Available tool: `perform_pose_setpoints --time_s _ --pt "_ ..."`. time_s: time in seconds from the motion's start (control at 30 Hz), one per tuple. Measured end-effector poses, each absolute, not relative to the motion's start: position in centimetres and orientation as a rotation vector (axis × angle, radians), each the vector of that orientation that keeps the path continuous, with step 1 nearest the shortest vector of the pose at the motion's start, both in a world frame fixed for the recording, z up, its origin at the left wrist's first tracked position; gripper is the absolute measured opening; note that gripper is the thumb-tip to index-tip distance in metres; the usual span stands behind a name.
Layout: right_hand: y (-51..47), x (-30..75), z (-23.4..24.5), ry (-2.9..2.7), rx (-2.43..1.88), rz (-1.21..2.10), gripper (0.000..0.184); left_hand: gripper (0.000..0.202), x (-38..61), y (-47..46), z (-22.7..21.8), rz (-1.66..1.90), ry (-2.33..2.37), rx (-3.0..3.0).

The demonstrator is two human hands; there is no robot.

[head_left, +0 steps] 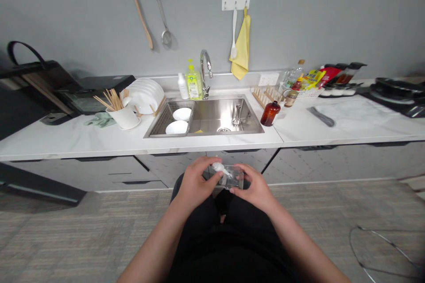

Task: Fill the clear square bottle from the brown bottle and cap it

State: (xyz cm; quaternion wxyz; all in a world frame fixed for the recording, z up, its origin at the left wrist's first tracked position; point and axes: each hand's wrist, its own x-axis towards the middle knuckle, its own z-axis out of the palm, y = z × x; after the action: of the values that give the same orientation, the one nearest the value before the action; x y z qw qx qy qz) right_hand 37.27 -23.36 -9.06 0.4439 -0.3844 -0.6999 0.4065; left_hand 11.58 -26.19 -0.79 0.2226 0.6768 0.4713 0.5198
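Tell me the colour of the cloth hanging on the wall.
The cloth is yellow; the head view shows it.

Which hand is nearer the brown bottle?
Right. The right hand is below and slightly left of the brown bottle in the picture; the left hand is farther left.

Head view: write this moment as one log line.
left hand: holding white piece; right hand: holding clear container; amber bottle: on counter right of sink

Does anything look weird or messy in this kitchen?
One thing, maybe: what looks like a cable lies loosely looped on the floor at the right, which seems untidy. I see no spills or breakage, though small ones might not show.
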Motion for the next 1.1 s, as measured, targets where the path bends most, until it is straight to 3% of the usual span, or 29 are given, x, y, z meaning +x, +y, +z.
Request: perform_pose_setpoints --time_s 0.4,0.67,0.9,1.1 --pt "-22.0 37.4 -9.8 -1.727 -0.989 1.009 0.074 0.025 9.6 -24.8 -2.0 1.463 1.411 1.595" --pt "-17.9 36.6 -10.5 -1.648 -0.971 1.118 0.076 0.043 2.9 -22.0 -4.1 1.777 1.228 1.014" --pt "-11.6 35.7 -10.1 -1.570 -0.957 1.133 0.077 0.055 -10.1 -18.5 -6.3 2.055 1.670 0.869" --pt "-7.3 35.9 -10.7 -1.567 -1.033 0.986 0.071 0.053 -19.9 -14.7 -7.0 1.842 2.209 0.762"
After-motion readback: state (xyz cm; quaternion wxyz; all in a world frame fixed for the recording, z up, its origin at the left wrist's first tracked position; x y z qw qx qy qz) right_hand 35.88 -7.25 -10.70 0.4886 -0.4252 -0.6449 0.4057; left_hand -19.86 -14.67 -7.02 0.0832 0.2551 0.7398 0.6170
